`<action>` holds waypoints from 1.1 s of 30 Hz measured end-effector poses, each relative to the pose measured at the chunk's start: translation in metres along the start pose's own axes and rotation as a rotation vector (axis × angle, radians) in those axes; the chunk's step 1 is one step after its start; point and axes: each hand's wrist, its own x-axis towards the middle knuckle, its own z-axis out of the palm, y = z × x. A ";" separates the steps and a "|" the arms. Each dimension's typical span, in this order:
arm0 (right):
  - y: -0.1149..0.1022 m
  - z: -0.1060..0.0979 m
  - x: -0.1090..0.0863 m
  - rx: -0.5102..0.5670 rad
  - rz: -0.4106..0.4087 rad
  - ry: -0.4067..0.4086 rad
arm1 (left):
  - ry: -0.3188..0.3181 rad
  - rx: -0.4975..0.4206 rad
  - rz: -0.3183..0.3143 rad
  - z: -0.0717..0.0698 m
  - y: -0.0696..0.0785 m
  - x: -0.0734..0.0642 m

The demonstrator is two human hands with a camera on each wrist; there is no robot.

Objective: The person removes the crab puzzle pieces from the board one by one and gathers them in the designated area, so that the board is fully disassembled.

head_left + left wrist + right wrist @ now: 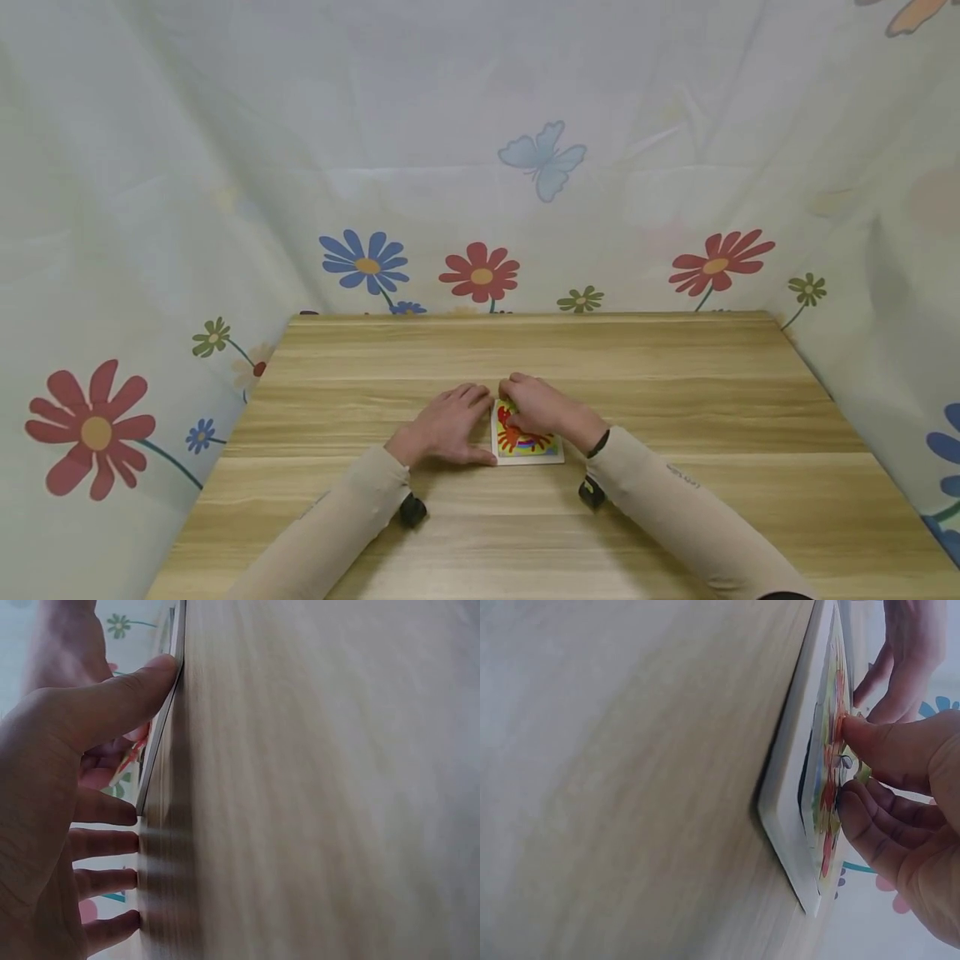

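A small jigsaw puzzle with a red crab picture in a white tray (528, 461) lies flat on the wooden table. My left hand (452, 425) rests at its left side, fingers spread on the tabletop. In the left wrist view the thumb (124, 703) touches the tray's edge. Over the upper left of the picture, my right hand (542, 408) pinches a puzzle piece (849, 761) between thumb and fingers. An eye and yellow-green edges show on that piece, tilted up against the picture in the right wrist view. The right hand hides part of the crab.
The wooden table (675, 375) stretches around the tray on all sides. Behind and beside it hangs a pale cloth (420, 167) printed with flowers and butterflies. A black wrist device (412, 510) sits under the left sleeve, another (591, 492) under the right.
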 end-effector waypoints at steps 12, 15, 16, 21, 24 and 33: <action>0.001 -0.001 0.000 0.010 -0.004 0.011 | -0.014 0.005 -0.012 0.001 -0.001 0.001; 0.001 0.000 0.000 -0.005 -0.012 0.022 | -0.007 0.008 -0.010 0.001 -0.001 0.001; 0.001 0.000 0.000 -0.008 -0.015 0.026 | -0.006 0.008 -0.010 0.001 0.000 0.001; 0.001 0.001 -0.002 0.015 -0.018 0.029 | -0.010 0.007 -0.007 0.000 0.002 0.000; 0.002 0.001 -0.003 0.027 -0.023 0.035 | -0.011 0.008 -0.002 -0.001 0.002 0.000; 0.003 -0.001 -0.004 0.046 -0.015 0.046 | 0.015 -0.010 0.022 -0.004 0.002 0.001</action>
